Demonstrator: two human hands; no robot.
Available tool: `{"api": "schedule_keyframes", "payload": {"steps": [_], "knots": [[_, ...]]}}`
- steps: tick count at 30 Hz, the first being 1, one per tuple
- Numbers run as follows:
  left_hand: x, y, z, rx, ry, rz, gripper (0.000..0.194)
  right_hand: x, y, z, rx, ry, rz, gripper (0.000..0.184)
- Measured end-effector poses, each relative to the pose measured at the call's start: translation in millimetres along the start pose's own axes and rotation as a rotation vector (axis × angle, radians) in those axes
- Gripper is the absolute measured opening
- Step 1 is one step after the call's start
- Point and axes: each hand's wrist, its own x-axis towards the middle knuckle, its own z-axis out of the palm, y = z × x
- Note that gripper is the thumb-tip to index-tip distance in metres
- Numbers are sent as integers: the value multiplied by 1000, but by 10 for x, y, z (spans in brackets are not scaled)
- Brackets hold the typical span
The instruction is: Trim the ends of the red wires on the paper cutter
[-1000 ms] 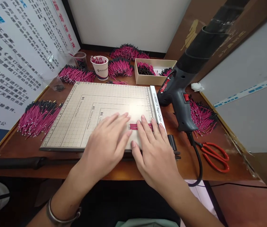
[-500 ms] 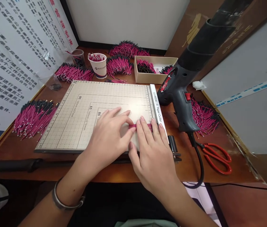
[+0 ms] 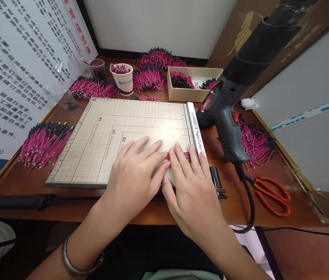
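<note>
Left hand (image 3: 135,173) has reached pink wires (image 3: 187,156), grip unclear; right hand (image 3: 195,190) lies flat; paper cup (image 3: 126,82) holds more.

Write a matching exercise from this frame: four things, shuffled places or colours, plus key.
1. Paper cup
2. Scissors
3. Pistol-shaped tool
4. Right hand

A. Red, right of the black cable
B. On the cutter board, over pink wires
C. White, behind the cutter board
D. Dark body, red switch

Pairs: 1-C, 2-A, 3-D, 4-B
</note>
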Motion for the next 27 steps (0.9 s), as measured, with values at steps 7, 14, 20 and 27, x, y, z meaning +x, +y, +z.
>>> {"api": "schedule_keyframes", "payload": {"steps": [7,14,20,27], "knots": [[-89,-55,-82,71,-109,127,49,-9,-12,30,1,-5,12,55],[-119,-80,-63,149,-107,185,57,-5,-8,28,-15,-8,-4,55],[-190,-75,-69,134,-127,181,65,-2,-7,33,-45,11,-13,55],[-232,-37,-13,110,-100,117,56,0,-18,49,-95,38,-32,56]]}}
